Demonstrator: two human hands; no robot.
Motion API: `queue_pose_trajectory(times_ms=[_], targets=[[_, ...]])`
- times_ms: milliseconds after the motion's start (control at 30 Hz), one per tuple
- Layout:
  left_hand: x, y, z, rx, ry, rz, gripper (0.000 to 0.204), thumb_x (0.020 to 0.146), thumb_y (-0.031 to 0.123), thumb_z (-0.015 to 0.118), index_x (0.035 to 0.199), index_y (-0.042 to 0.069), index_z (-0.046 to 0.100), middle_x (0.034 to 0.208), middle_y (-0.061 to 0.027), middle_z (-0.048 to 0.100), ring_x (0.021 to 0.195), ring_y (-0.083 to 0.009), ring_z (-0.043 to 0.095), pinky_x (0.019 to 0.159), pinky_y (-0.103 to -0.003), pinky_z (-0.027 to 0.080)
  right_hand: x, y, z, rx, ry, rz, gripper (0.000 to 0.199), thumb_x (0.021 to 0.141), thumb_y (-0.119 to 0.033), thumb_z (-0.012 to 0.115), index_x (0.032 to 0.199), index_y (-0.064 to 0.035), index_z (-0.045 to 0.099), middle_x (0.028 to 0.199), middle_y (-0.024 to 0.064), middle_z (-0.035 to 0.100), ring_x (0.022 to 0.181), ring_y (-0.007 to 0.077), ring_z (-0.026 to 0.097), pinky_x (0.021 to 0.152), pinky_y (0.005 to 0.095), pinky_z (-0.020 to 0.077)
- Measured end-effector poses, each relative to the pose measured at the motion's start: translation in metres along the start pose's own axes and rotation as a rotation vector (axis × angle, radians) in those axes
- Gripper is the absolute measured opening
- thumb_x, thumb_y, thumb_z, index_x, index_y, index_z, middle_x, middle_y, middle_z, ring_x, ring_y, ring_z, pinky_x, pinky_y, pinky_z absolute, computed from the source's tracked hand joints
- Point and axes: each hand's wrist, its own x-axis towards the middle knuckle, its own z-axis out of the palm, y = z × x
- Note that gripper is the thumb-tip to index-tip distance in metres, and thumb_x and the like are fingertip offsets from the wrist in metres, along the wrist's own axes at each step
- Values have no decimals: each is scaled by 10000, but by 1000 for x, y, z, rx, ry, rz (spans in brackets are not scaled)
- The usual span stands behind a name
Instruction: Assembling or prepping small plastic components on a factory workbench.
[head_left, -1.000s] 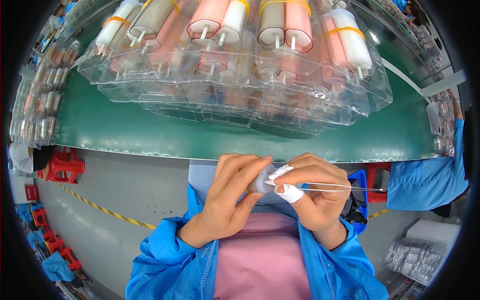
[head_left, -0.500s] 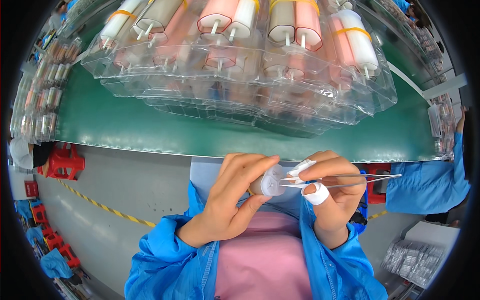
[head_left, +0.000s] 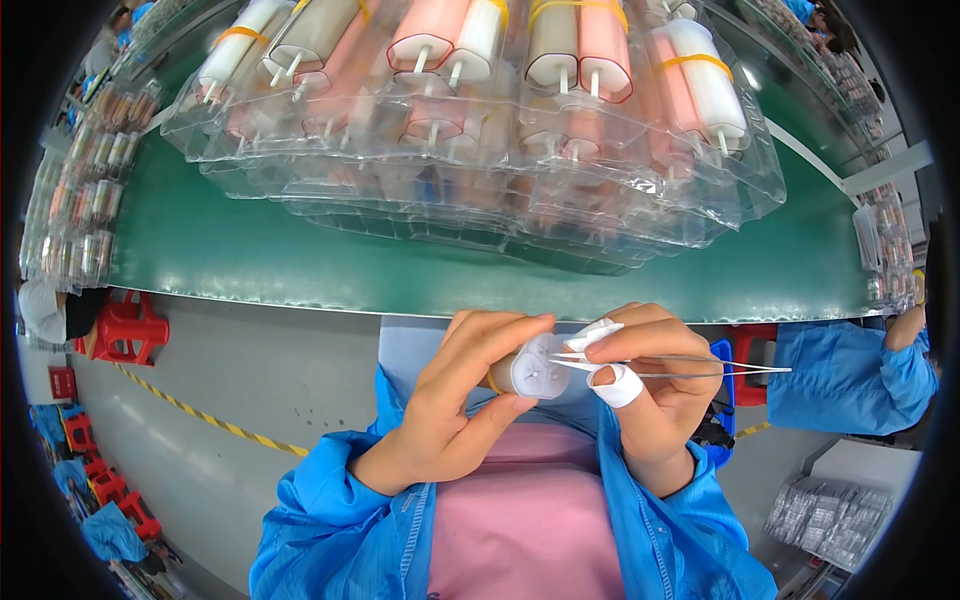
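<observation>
L hand [head_left: 455, 400] wraps a small white cylinder [head_left: 530, 372] w/ fingers closed, just below desk [head_left: 400, 275] edge; R hand [head_left: 650, 390] pinches tweezers [head_left: 690, 365], tips touching cylinder; clear trays [head_left: 480, 150] on desk beyond.

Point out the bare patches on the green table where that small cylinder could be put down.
Bare green table runs along the near edge, between the stacked clear trays and the edge; widest at near left and at far right. The trays crowd the middle and back. Small packs fill the left end.
</observation>
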Motion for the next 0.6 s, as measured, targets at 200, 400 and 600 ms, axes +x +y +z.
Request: queue_pose_trajectory(times_ms=[200, 400, 600], targets=[[0, 0, 0, -107, -21, -36, 473, 828, 112, 615, 1256, -38, 481, 1158, -161, 526, 1040, -279, 480, 905, -364, 380, 1, -1, 0, -36, 3, -23, 160, 714, 8, 707, 870, 11, 670, 838, 136, 674, 739, 189, 640, 631, 262, 498], [0, 0, 1, -80, -11, -17, 465, 833, 128, 614, 1247, -41, 488, 1147, -165, 536, 1030, -288, 489, 898, -368, 383, 2, 0, 1, -69, -3, -43, 162, 716, 18, 701, 874, 8, 670, 837, 138, 674, 719, 188, 648, 610, 256, 504], [-1, -1, 2, -18, 4, 11, 459, 819, 120, 619, 1232, -42, 502, 1134, -171, 548, 1006, -302, 503, 878, -373, 392, 2, -1, 1, -85, -4, -35, 159, 719, 17, 700, 875, 8, 670, 831, 141, 672, 718, 183, 650, 612, 252, 506]])
